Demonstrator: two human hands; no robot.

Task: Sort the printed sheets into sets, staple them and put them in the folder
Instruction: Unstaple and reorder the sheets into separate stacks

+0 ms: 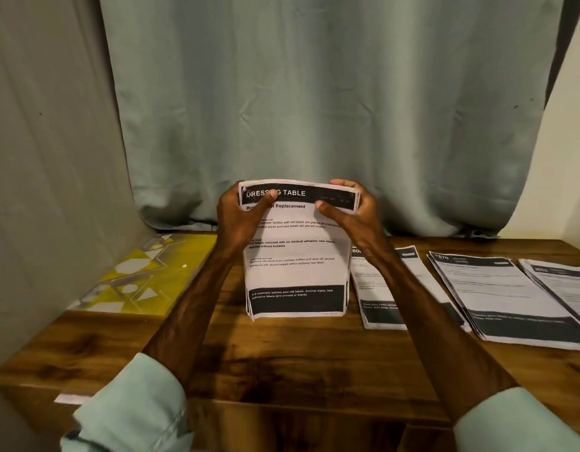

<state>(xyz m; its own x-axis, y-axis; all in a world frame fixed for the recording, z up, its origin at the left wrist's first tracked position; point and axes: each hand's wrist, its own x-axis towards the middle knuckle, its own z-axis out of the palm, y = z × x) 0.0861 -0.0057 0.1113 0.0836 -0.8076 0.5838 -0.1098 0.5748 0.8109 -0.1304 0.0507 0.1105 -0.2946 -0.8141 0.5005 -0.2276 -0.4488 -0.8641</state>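
Note:
A small set of printed sheets (296, 269) headed "DRESSING TABLE" stands upright at the middle of the wooden table (282, 360), its bottom edge resting on the wood. My left hand (241, 216) grips its top left corner, thumb over the black header. My right hand (350, 210) grips the top right corner the same way. A yellow patterned folder (142, 275) lies flat at the table's far left. Three more piles of printed sheets lie to the right: one (379, 288) partly under my right forearm, a second (503, 295), and a third (565, 278) cut off by the frame edge.
A grey-green curtain (314, 109) hangs right behind the table, touching its back edge. A beige cloth (47, 190) covers the left side. A white paper strip (70, 399) shows at the table's front left edge. No stapler is in view.

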